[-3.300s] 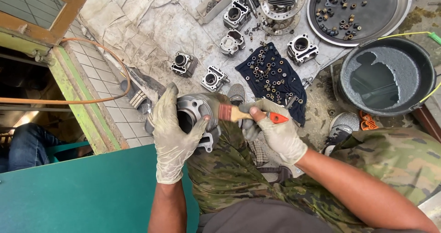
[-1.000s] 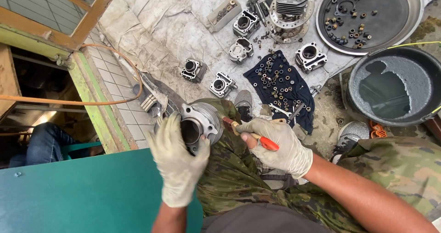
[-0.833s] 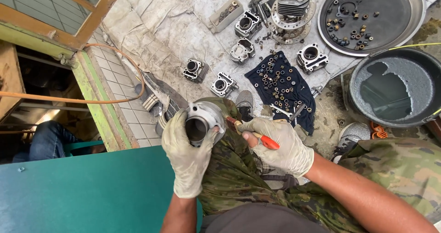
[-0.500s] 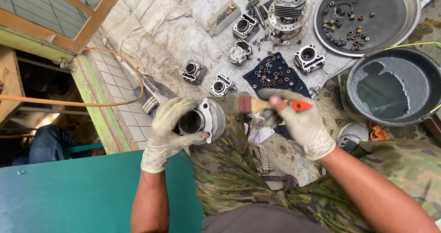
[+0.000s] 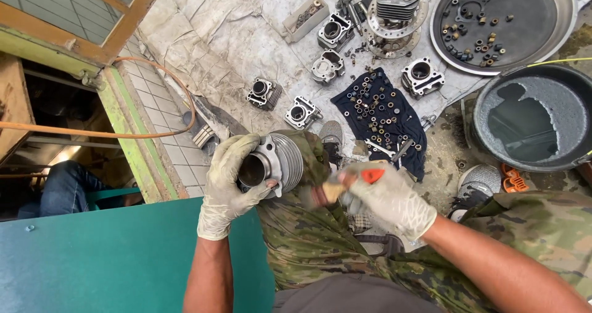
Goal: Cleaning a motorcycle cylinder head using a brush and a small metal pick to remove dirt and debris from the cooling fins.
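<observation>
Over the lap, gloved left hand point(image 5: 229, 183) gripping finned engine cylinder point(image 5: 275, 162), gloved right hand point(image 5: 388, 199) clutching orange-handled brush point(image 5: 345, 183), blurred.

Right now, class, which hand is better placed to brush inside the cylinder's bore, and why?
The right hand: it already grips the brush beside the cylinder, while the left hand is occupied holding that cylinder.

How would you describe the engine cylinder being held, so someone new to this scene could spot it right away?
Start at the green board at lower left; just above its top edge the gloved left hand grips a finned metal cylinder. The right hand holds a brush beside it. Unlike the smaller cylinders lying on the ground sheet, this one is raised, its open bore facing the camera.
</observation>
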